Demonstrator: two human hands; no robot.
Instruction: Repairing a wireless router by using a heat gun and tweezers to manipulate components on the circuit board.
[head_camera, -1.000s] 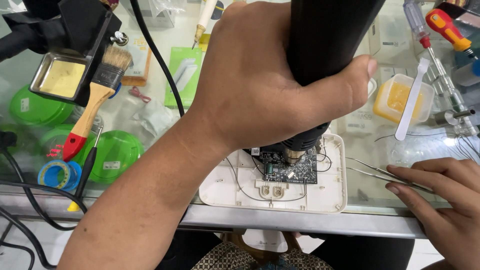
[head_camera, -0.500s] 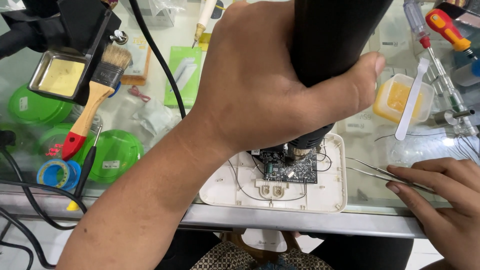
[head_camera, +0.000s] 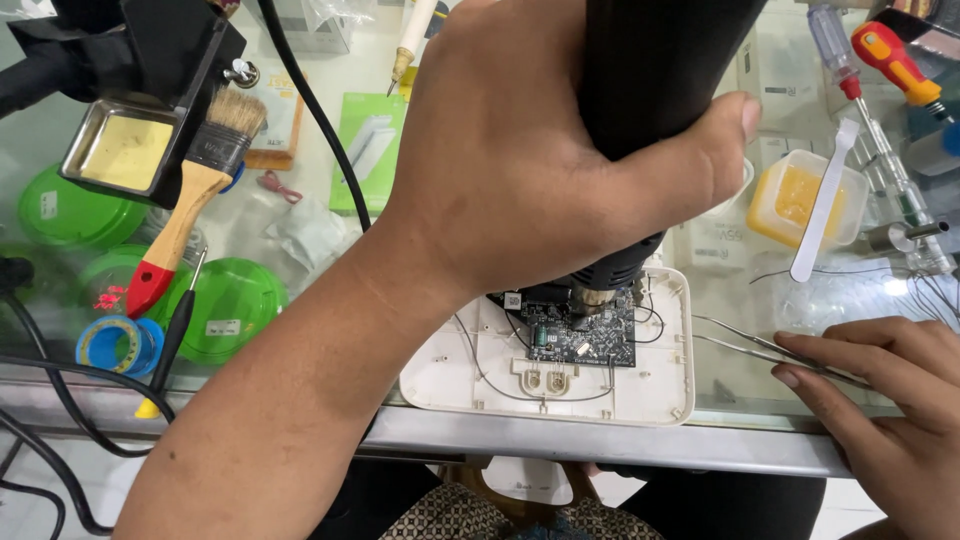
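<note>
My left hand (head_camera: 520, 170) is wrapped around the thick black body of a hot-air tool (head_camera: 660, 60), held upright. Its metal nozzle (head_camera: 597, 295) points down just above a small dark circuit board (head_camera: 590, 345). The board lies inside an open white plastic casing (head_camera: 650, 395) with thin wires, near the front edge of the glass-topped bench. My right hand (head_camera: 890, 400) rests on the glass at the lower right, pinching metal tweezers (head_camera: 740, 340). The tweezer tips point left and end just right of the casing, clear of the board.
A wooden-handled brush (head_camera: 190, 190) leans by a sponge tray (head_camera: 120, 150) on a black stand at the left. Green lids (head_camera: 225, 305) and a blue tape roll (head_camera: 115, 345) lie below. A yellow paste tub (head_camera: 800, 195), white spatula (head_camera: 825, 200) and screwdrivers (head_camera: 890, 55) sit at the right.
My left hand and the hot-air tool have shifted very slightly to the right over the board. My right hand and the tweezers have stayed still.
</note>
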